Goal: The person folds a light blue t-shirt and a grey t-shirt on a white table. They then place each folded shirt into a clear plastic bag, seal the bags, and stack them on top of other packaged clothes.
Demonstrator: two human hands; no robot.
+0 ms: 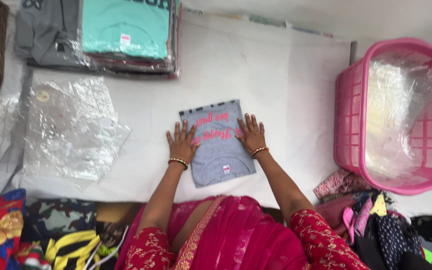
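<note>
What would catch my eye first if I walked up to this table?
Probably the bright pink laundry basket at the right edge, stuffed with clear plastic bags. Next, mid-table, the left hand and right hand pressing flat on a folded grey T-shirt with pink lettering.

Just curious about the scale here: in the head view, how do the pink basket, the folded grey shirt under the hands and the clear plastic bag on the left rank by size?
1. Pink basket, looks largest.
2. Clear plastic bag, nearly as large; its crumpled, see-through edges make this unsure.
3. Folded grey shirt, clearly smallest, with the left hand and right hand flat on it.
</note>
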